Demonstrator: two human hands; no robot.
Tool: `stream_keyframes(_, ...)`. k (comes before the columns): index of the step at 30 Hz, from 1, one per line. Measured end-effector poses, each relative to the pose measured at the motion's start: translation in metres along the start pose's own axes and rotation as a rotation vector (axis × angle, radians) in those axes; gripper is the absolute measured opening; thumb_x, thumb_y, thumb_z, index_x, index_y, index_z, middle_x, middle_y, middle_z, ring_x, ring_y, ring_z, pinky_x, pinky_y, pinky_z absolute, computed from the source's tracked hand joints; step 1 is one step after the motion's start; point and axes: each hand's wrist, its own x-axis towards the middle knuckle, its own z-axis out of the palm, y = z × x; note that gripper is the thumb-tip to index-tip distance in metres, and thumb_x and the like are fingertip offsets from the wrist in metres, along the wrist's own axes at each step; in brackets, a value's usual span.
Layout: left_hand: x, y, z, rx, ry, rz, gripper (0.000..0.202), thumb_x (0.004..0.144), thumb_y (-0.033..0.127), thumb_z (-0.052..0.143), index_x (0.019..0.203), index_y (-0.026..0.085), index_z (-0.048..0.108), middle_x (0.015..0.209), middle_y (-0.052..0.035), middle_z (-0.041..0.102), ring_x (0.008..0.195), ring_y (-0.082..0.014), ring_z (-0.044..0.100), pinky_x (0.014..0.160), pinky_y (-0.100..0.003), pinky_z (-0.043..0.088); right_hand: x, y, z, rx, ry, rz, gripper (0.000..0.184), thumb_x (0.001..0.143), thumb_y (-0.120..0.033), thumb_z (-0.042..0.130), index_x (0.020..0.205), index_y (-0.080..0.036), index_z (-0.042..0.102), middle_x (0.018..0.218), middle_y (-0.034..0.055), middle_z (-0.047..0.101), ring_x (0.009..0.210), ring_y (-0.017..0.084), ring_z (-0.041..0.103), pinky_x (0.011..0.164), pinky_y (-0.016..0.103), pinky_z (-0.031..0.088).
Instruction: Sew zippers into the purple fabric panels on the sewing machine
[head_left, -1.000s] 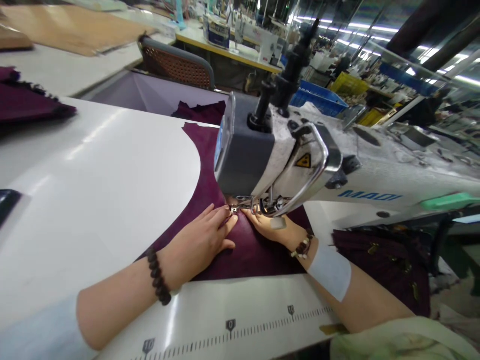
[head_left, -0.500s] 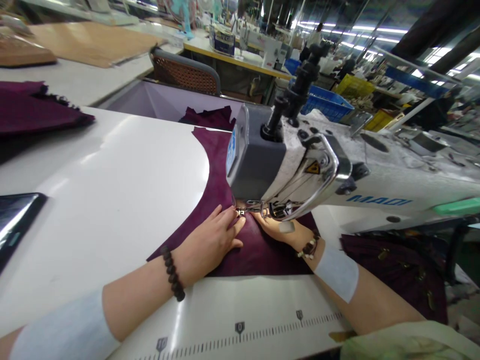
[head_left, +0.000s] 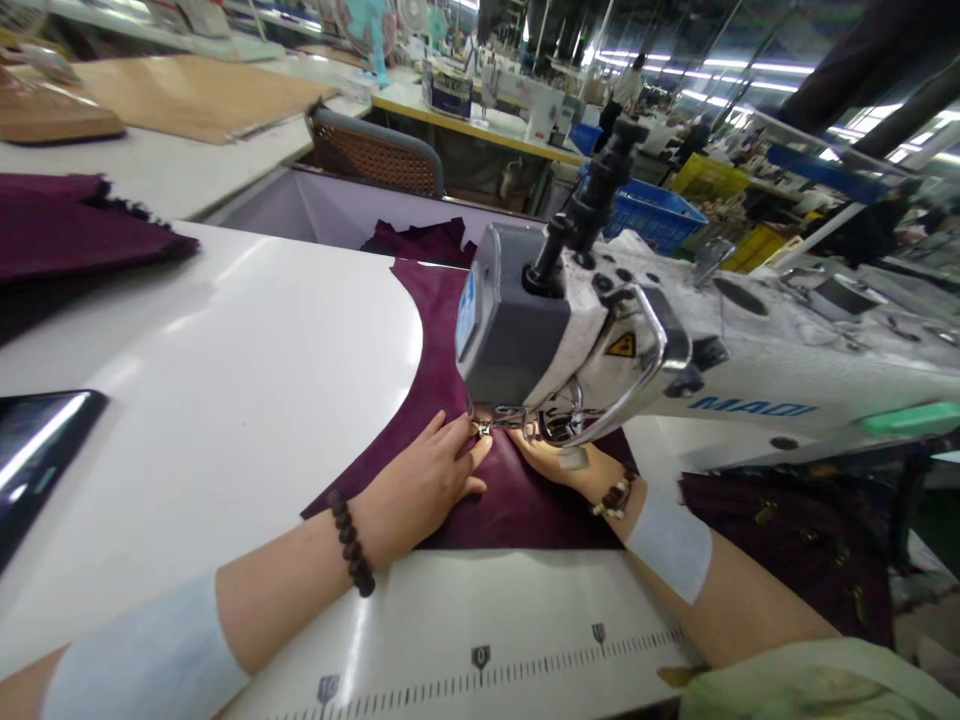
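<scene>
A dark purple fabric piece (head_left: 525,505) with a curved left edge lies flat under the head of a sewing machine (head_left: 517,310). My left hand (head_left: 420,480) rests on this fabric, fingers stretched out and the thumb apart, with its fingertips beside the small metal presser foot (head_left: 484,428). On the other side of the foot, my right hand (head_left: 562,465) lies on the fabric with fingers extended towards the needle area. The machine's guard and head partly cover the right fingers. Both hands press on the cloth from above; neither visibly pinches it.
More purple fabric (head_left: 75,230) is piled at the left, above a dark-screened device (head_left: 45,450). Purple pieces with metal zipper pulls (head_left: 787,540) hang at the right. A ruler scale (head_left: 480,675) runs along the near table edge. Beyond stand a chair (head_left: 375,150) and blue crate (head_left: 652,215).
The camera view has shifted slightly, so the background sits a little lower and further right. Both hands keep nearly the same places on the fabric beside the presser foot.
</scene>
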Motion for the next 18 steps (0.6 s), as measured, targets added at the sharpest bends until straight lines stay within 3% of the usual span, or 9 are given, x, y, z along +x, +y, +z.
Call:
stream_keyframes(5,-0.001,-0.004,0.000,-0.017,-0.019,0.003,0.047,0.090,0.039,0.047,0.123,0.006,0.051,0.119,-0.0198,0.055,0.116,-0.0292,0.046,0.100,-0.046,0.036,0.000,-0.003,-0.015,-0.001,0.009,0.037,0.036,0.090,-0.011,0.031,0.098,-0.016,0.066,0.091,0.0053,0.068,0.094,0.016,0.062,0.087,0.028,0.047)
stream_keyframes(8,-0.006,-0.012,-0.002,-0.085,-0.025,0.013,0.037,0.093,0.032,0.043,0.123,0.013,0.052,0.122,-0.0156,0.054,0.119,-0.0270,0.045,0.102,-0.047,0.034,-0.013,-0.010,-0.025,-0.021,-0.003,0.077,0.032,0.092,-0.015,0.035,0.099,-0.016,0.066,0.095,0.0082,0.067,0.100,0.019,0.060,0.093,0.035,0.044)
stream_keyframes(11,-0.011,-0.020,-0.007,-0.159,0.029,-0.006,0.031,0.096,0.026,0.035,0.116,0.019,0.058,0.122,-0.0101,0.055,0.119,-0.0254,0.046,0.103,-0.051,0.031,-0.039,-0.033,-0.028,-0.079,0.009,0.176,0.031,0.091,-0.026,0.042,0.109,-0.010,0.062,0.114,0.0177,0.060,0.108,0.027,0.054,0.093,0.045,0.042)
stream_keyframes(13,-0.012,-0.019,-0.013,-0.196,0.073,-0.019,0.033,0.097,0.026,0.033,0.109,0.018,0.062,0.118,-0.0088,0.058,0.114,-0.0232,0.051,0.102,-0.047,0.035,-0.057,-0.055,-0.027,-0.128,0.021,0.266,0.042,0.089,-0.032,0.048,0.125,-0.010,0.052,0.130,0.0217,0.047,0.117,0.032,0.047,0.094,0.047,0.042)
stream_keyframes(15,-0.011,-0.013,-0.019,-0.211,0.111,-0.013,0.033,0.096,0.029,0.035,0.105,0.016,0.063,0.115,-0.0095,0.059,0.109,-0.0217,0.053,0.100,-0.042,0.039,-0.072,-0.078,-0.025,-0.140,-0.003,0.317,0.049,0.089,-0.034,0.048,0.133,-0.013,0.045,0.136,0.0212,0.041,0.122,0.033,0.043,0.096,0.047,0.041)
stream_keyframes(18,-0.009,0.000,-0.024,-0.166,0.137,0.008,0.034,0.092,0.037,0.044,0.106,0.011,0.062,0.115,-0.0141,0.058,0.108,-0.0242,0.054,0.099,-0.040,0.041,-0.085,-0.100,-0.024,-0.087,-0.053,0.324,0.048,0.091,-0.038,0.043,0.133,-0.016,0.045,0.137,0.0197,0.041,0.124,0.033,0.041,0.099,0.048,0.038)
